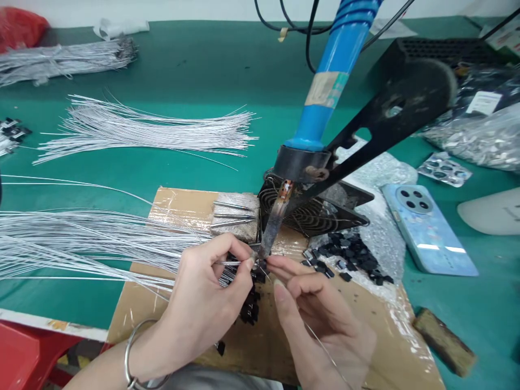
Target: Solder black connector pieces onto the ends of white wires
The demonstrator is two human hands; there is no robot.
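A soldering iron (323,103) with a blue handle is clamped pointing down, its dark tip (273,230) just above my fingertips. My left hand (215,292) pinches a thin white wire (228,263) with its end close under the tip; what sits at that end is too small and covered to make out. Between thumb and fingers, my right hand (320,309) holds a thin strand of solder wire (325,346), its free end near the tip. Small black connectors (249,309) lie under my hands, partly hidden, beside a bundle of white wires (101,233).
A cardboard sheet (349,336) lies beneath my hands. Behind the tip stand a black fan (337,208) and the iron's black bracket (390,119). Loose black pieces (353,257), a phone (430,233) and a brown block (444,341) are at right. Another wire bundle (158,127) lies behind.
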